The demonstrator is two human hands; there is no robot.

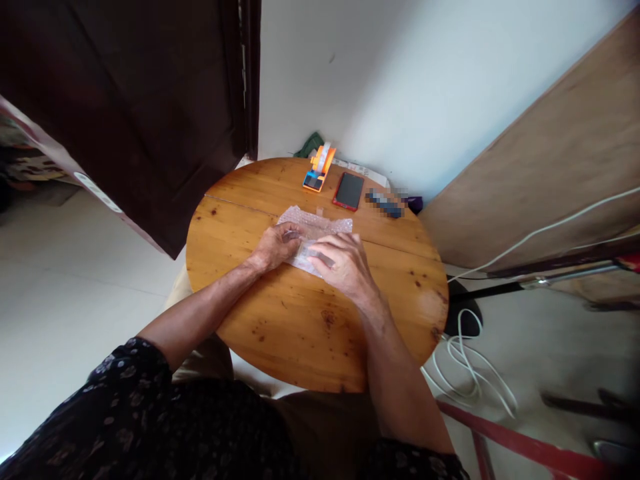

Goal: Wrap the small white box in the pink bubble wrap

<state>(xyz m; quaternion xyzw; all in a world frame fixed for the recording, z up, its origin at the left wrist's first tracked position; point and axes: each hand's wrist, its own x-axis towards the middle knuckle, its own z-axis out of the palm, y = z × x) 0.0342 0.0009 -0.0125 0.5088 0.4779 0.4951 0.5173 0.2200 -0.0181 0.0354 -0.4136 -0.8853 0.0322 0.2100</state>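
A sheet of clear bubble wrap point(310, 268) lies on the round wooden table point(300, 333), its near part folded over. My left hand point(278, 245) is at its left side, with curled fingers gripping the plastic. Over the right side is my right hand point(345, 261), fingers bent and thumb towards them, closed on the bubble wrap. Part of the sheet is hidden under both hands. Whether anything lies inside the fold, I cannot tell.
Behind the sheet stand an orange tape dispenser point(323, 163) and a dark tablet with a red edge point(349, 191). A blurred-out dark object point(385, 203) lies to their right. A white cable point(467, 360) coils on the floor; a dark door point(150, 87) is at left.
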